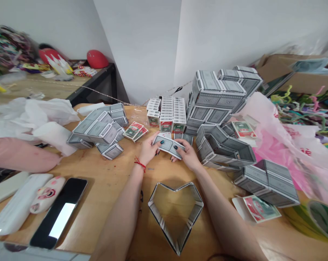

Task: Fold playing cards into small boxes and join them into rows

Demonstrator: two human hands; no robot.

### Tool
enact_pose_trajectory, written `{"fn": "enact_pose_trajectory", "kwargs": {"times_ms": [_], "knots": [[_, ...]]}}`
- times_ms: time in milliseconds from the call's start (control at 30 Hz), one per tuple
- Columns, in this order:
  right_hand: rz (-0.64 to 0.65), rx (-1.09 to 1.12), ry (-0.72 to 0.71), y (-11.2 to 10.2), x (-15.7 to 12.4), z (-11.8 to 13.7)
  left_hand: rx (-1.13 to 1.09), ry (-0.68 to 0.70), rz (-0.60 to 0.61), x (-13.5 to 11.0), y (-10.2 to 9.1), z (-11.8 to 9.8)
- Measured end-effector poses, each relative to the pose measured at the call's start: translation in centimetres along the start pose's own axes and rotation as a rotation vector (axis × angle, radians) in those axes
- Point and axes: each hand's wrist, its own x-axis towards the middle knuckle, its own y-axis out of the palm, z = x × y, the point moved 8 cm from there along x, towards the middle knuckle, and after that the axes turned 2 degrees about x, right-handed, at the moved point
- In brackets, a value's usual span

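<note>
Between my two hands a strip of playing cards [168, 144], grey patterned backs up, is held above the table. My left hand [151, 148], with a red string at the wrist, pinches its left end, thumb on top. At the right end my right hand [188, 154] grips it the same way. Below, between my forearms, a heart-shaped frame of folded cards [189, 222] stands on the tabletop. Just beyond my hands are rows of card boxes [166, 115]. Two red and green card boxes [135, 131] lie to the left of them.
Folded-card structures stand at the left [96, 127] and in a tall stack [218, 92] at the right, with an open card frame [223, 148] before it. A phone [59, 214] lies front left. Yellow-green tape [313, 219] and pink plastic [269, 119] are at right.
</note>
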Motion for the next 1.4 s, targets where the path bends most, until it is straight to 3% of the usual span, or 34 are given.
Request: {"fn": "enact_pose_trajectory", "kwargs": {"times_ms": [1200, 1400], "knots": [[0.017, -0.05, 0.054, 0.37, -0.43, 0.55, -0.012, -0.011, 0.053, -0.11, 0.59, 0.16], [-0.039, -0.218, -0.056, -0.19, -0.34, 0.35, -0.05, 0.003, 0.038, 0.02, 0.57, 0.14]]}}
